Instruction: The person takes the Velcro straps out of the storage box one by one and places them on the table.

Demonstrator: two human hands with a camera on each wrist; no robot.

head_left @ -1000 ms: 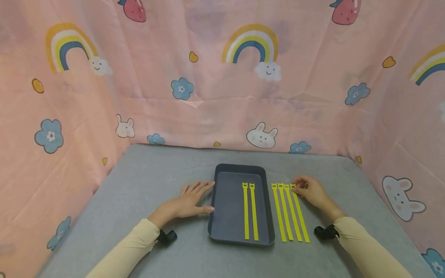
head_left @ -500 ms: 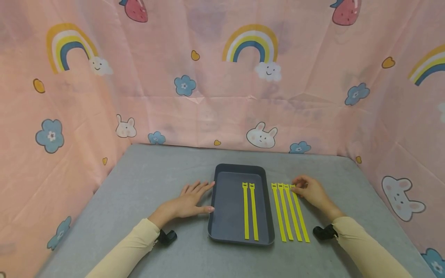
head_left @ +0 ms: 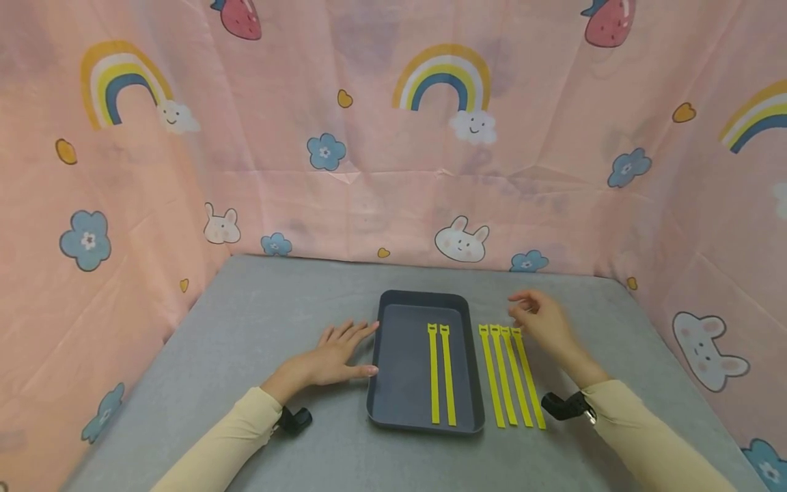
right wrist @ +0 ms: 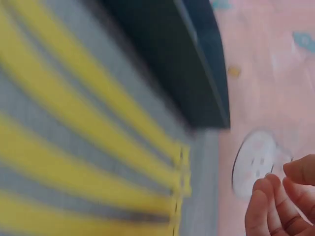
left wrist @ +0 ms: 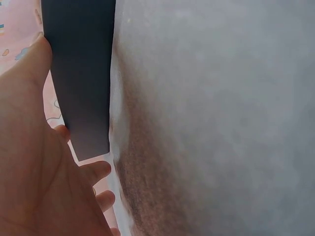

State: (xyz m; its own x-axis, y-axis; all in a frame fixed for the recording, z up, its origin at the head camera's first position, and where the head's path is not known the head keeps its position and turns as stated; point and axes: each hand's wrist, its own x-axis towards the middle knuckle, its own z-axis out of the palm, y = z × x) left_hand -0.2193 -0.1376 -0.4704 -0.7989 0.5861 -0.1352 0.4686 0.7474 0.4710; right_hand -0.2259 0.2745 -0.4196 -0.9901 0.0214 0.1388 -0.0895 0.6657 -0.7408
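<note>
A dark grey tray lies on the table with two yellow cable ties side by side inside it. To its right, several more yellow cable ties are laid in a row, slotted heads at the far end. My left hand is spread, with fingertips and thumb at the tray's left edge; the left wrist view shows it against the tray's outer wall. My right hand hovers just beyond the head of the rightmost tie, holding nothing. Its fingers are loosely bent, thumb apart from them.
The grey table extends around the tray. A pink printed curtain encloses it at the back and both sides. A black wrist camera on the right arm sits close to the near ends of the ties.
My right hand has let go of the rightmost tie's head and moved up and slightly left, away from it. The ties, the tray and my left hand have stayed put.
</note>
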